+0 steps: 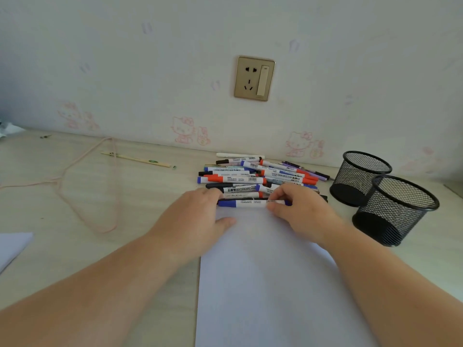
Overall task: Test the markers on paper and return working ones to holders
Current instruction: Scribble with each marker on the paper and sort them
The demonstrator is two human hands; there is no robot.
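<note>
A blue-capped whiteboard marker lies crosswise at the far edge of a white sheet of paper. My right hand pinches its right end between thumb and fingers. My left hand lies at its left end, fingertips on the cap end and thumb on the paper. Behind them sits a pile of markers with red, blue and black caps. Two black mesh holders stand on the right, the far holder and the near holder; no markers show in them.
A pink cord loops over the left of the desk, with a thin wooden stick behind it. Another white sheet pokes in at the left edge. A wall socket sits above the pile.
</note>
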